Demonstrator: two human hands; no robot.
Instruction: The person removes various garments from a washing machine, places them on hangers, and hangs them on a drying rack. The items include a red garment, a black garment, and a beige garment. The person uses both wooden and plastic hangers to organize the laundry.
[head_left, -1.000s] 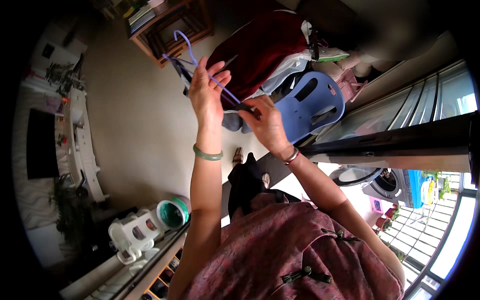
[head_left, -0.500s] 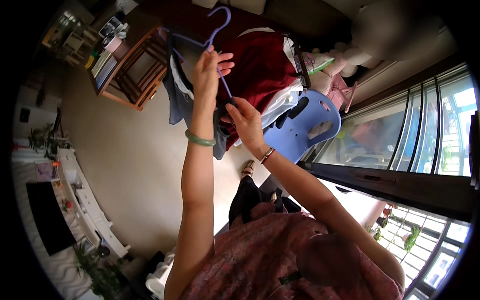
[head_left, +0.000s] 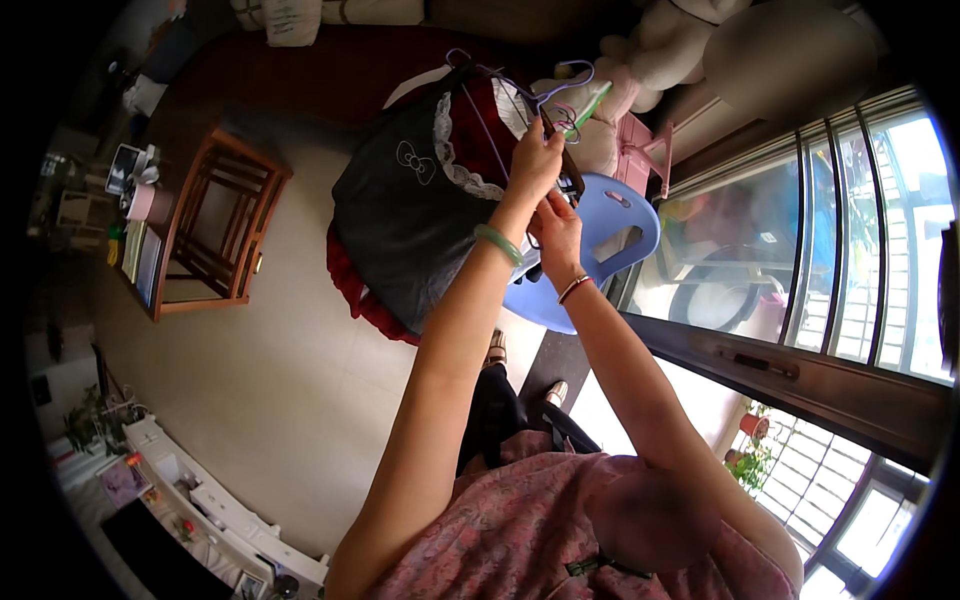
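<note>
Left hand (head_left: 537,162): curled, raised to upper centre | Right hand (head_left: 559,232): curled, held just below it | Left arm (head_left: 445,360), right arm (head_left: 640,400): stretched upward from the frame's bottom

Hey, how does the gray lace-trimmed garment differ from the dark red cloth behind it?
Color: the gray garment is dark gray, while the dark red cloth is deep red.
Decoration: the gray garment bears a pale bow outline; no such bow shows on the red cloth's visible parts.
Position: the gray garment is in front; the red cloth is partly covered, peeking past its lower edge.
Both are fabric.
</note>
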